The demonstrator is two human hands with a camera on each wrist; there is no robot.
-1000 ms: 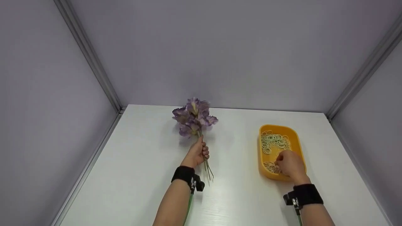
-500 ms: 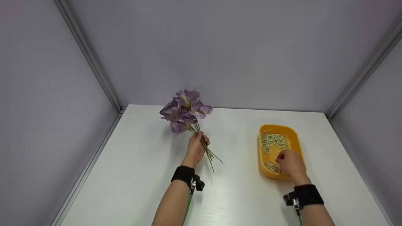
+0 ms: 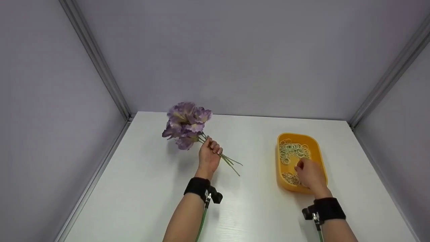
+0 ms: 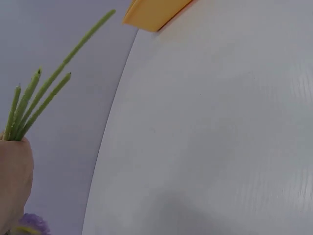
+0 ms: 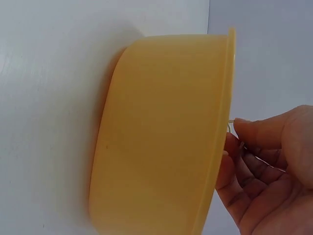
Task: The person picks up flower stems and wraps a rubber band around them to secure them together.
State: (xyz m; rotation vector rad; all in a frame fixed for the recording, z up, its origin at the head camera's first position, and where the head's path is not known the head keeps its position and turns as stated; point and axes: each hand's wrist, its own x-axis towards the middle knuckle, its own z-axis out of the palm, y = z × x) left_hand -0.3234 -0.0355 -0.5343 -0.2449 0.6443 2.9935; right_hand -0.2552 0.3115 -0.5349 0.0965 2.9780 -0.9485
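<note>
My left hand (image 3: 209, 155) grips a bunch of purple artificial flowers (image 3: 186, 122) by the stems, with the blooms tilted up to the left. Past the fist, several green stem ends (image 4: 36, 100) stick out in the left wrist view, spread a little apart. Over the near end of a yellow tub (image 3: 281, 161) is my right hand (image 3: 310, 173), its thumb and fingertips pinched together. In the right wrist view a thin pale rubber band (image 5: 229, 127) shows at those fingertips, partly hidden by the tub's rim. Pale and greenish rubber bands (image 3: 295, 151) lie inside the tub in two heaps.
A white table (image 3: 248, 208) lies under both hands, with grey panels (image 3: 235, 60) standing behind and at both sides. Black straps (image 3: 196, 188) with cameras and green cables are on both wrists.
My left hand has lifted and turned the flowers, so the blooms swing left and the stem ends point right. The right hand has risen slightly over the tub.
</note>
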